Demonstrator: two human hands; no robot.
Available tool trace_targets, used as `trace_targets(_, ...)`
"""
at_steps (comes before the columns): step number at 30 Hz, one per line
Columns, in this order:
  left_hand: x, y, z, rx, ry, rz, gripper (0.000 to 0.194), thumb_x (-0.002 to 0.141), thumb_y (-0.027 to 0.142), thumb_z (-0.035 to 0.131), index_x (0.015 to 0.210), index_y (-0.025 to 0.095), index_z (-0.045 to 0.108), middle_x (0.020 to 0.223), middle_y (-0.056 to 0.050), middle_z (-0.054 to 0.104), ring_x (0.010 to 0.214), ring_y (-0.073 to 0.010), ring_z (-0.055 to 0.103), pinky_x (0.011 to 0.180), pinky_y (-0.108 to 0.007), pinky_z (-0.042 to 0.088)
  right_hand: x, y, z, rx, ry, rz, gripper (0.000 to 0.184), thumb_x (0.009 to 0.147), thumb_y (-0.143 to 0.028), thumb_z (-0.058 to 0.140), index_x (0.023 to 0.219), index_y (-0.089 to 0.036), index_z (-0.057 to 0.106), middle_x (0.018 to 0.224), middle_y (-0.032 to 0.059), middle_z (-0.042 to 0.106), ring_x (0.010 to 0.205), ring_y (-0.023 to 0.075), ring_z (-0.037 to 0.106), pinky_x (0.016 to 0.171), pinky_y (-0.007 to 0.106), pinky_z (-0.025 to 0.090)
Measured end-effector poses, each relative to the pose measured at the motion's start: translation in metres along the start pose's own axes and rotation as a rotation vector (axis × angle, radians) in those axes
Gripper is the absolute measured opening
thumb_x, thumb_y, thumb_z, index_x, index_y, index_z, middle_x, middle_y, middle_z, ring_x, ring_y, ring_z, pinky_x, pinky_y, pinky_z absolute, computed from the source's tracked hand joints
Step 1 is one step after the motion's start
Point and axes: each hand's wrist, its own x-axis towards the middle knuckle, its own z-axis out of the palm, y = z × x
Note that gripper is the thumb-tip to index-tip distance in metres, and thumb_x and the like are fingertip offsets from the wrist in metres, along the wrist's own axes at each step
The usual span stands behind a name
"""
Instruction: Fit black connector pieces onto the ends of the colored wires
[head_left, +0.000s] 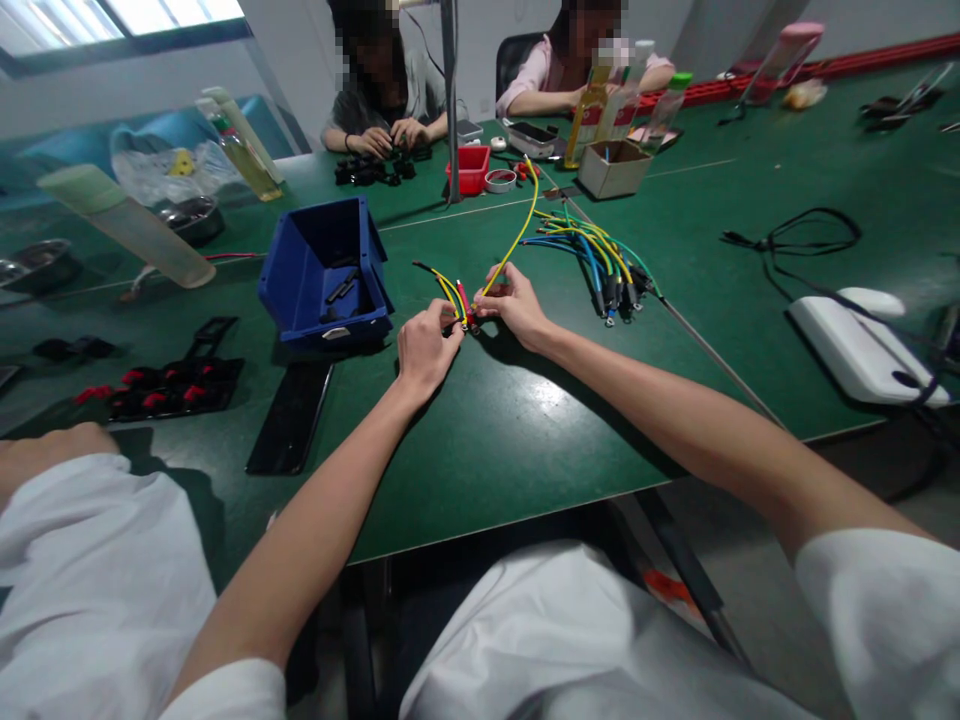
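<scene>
My left hand (429,345) is closed in a pinch at the lower end of a few yellow and green wires (444,281), one of them with a dark tip. Close beside it, my right hand (517,308) pinches the lower part of a long yellow wire (530,215), which curves up and away over the table. A small red piece (463,296) shows between the two hands; fingers partly cover it, so its kind is unclear. To the right lies a bundle of blue, yellow and green wires (592,245) with black sleeves and metal ring ends.
A blue bin (326,270) with black parts stands left of my hands, a phone (290,418) in front of it. Further left are black-and-red parts (176,388) and another person's arm (56,460). A metal post (451,100) rises behind; a white device (862,345) sits right.
</scene>
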Motion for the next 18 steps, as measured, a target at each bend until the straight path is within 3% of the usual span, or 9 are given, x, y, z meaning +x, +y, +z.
trace_targets(18, 0.0002, 0.0011, -0.0008, 0.016, 0.025, -0.010, 0.019, 0.079, 0.024, 0.065, 0.096, 0.022, 0.059, 0.093, -0.004, 0.074, 0.083, -0.0194, 0.070, 0.075, -0.029, 0.052, 0.0002, 0.0031, 0.0006, -0.026, -0.007, -0.026, 0.046, 0.060, -0.019, 0.074, 0.093, -0.023, 0.042, 0.073, -0.0057, 0.062, 0.062, 0.0112, 0.062, 0.057, 0.025, 0.052)
